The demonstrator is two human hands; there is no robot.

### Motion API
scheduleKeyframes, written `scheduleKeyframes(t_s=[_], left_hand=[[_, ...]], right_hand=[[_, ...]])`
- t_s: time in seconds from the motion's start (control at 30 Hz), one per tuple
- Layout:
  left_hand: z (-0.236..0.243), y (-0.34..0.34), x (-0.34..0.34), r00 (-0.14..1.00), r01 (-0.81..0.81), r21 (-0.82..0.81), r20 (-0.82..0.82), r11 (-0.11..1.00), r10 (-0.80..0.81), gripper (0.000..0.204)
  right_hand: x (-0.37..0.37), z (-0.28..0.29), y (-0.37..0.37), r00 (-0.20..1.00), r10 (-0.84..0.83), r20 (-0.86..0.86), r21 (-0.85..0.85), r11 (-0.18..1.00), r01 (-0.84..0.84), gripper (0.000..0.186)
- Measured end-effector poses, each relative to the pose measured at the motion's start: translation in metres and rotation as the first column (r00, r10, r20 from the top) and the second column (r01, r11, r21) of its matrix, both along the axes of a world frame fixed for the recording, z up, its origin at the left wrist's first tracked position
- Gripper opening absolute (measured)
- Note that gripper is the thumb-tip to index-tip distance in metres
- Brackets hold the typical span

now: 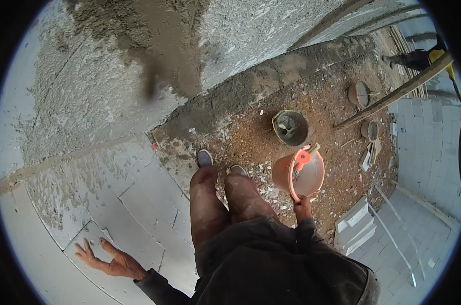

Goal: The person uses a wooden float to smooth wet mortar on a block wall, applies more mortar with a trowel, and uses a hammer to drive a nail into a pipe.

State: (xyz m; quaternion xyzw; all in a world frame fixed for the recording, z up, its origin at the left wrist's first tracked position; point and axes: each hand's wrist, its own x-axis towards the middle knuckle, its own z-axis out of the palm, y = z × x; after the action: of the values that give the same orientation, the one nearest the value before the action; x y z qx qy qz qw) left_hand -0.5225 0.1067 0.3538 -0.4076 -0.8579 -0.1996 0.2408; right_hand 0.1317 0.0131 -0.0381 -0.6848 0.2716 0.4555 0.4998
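Observation:
My right hand (pixel 303 207) grips the near rim of an orange-pink bucket (pixel 283 173), holding it tilted to my right. Inside the bucket rests a tool with a round red-orange part (pixel 303 157) and a wooden handle (pixel 315 148); its lower end is hidden. Off to the left, my left hand (pixel 113 262) is spread with nothing in it, in front of the pale block wall (pixel 144 213); I cannot tell whether it touches the blocks. Just beyond the bucket stands a dark bucket (pixel 306 129) with grey mortar in it.
Wet mortar (pixel 164 40) covers part of the wall ahead. A slanting wooden pole (pixel 393 91) crosses on the right, near two more buckets (pixel 360 95). Stacked white blocks (pixel 356 226) lie at lower right. Rubble litters the dirt floor (pixel 240 134). Another person (pixel 418 60) is at far right.

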Motion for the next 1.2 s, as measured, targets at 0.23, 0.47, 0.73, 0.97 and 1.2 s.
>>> scheduleKeyframes(t_s=[0.23,0.47,0.73,0.97,1.2], left_hand=[[-0.269,0.123,0.086,0.224,0.569,-0.112,0.974,0.815,-0.023,0.066],[-0.448,0.193,0.114,0.331,0.943,-0.328,0.942,0.058,-0.050,0.059],[-0.495,0.189,0.072,0.406,0.888,-0.301,0.867,0.347,-0.289,0.056],[-0.469,0.140,0.051,0.433,0.822,-0.240,0.853,0.516,-0.292,0.056],[-0.453,0.098,0.038,0.520,0.725,-0.253,0.811,0.641,-0.267,0.054]], right_hand=[[0.088,-0.190,-0.069,-0.091,0.842,0.531,-0.553,0.263,-0.791,0.027],[0.053,-0.326,-0.043,0.918,0.231,0.323,0.158,0.943,-0.293,0.019],[-0.032,-0.285,-0.003,0.711,0.483,-0.512,-0.088,0.793,-0.602,0.081],[-0.073,-0.190,0.262,-0.206,0.667,0.716,-0.419,0.175,-0.891,0.039],[0.062,-0.366,0.360,-0.488,0.485,0.725,-0.523,-0.072,-0.849,0.043]])
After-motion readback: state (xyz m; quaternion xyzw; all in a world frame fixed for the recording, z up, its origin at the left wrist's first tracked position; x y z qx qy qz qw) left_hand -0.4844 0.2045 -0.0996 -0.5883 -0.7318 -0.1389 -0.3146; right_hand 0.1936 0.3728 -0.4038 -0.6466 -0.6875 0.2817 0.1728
